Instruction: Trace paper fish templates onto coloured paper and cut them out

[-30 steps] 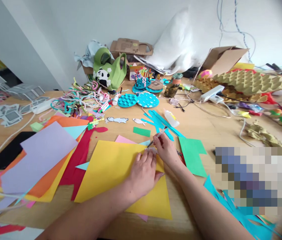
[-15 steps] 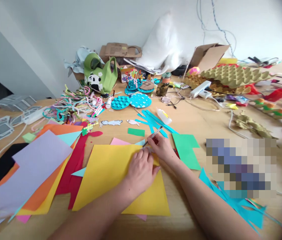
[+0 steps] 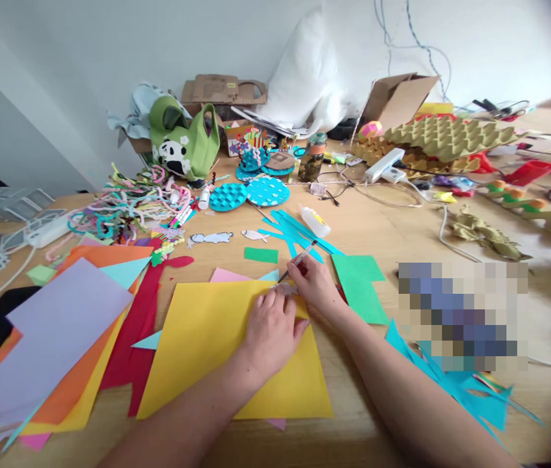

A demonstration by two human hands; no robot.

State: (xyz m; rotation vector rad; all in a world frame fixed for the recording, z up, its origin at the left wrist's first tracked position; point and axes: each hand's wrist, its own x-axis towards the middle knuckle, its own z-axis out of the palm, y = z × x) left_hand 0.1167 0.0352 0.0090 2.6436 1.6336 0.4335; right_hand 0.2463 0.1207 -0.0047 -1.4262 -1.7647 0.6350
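The left hand [image 3: 271,331] lies flat, fingers spread, pressing the yellow paper sheet [image 3: 207,344] against the wooden counter [image 3: 392,234], while the right hand [image 3: 315,286] is closed around a pen [image 3: 298,259] whose tip meets the sheet's far edge just beyond the left fingertips. To the left lies a fanned stack of lilac, orange and red paper [image 3: 60,325]; a green paper piece [image 3: 359,286] sits just right of the right hand, with teal strips [image 3: 291,229] and a glue bottle [image 3: 315,221] beyond it.
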